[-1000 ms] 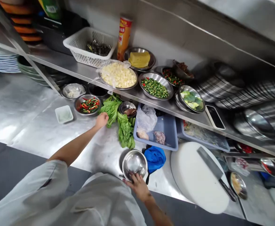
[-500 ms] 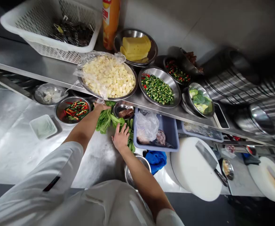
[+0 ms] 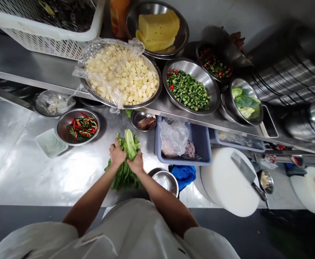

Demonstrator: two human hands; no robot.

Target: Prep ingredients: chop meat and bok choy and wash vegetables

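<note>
A bunch of leafy greens lies on the steel counter near its front edge, pale stalks pointing away from me. My left hand is wrapped round the left side of the bunch. On the right side, my right hand grips it close to the stalks. Just beyond the greens is a small metal bowl with brown meat. Metal bowls stand to the right of my right hand, beside a blue cloth.
Bowls of cut chillies, diced pale pieces and chopped green peppers stand around; the last two are on the overhanging shelf. A blue-grey tub and a white cutting board with a cleaver are rightward.
The greens have come from under the shelf toward me and are gathered into one bunch. Both hands moved closer together and closed on it. The camera view has shifted.
</note>
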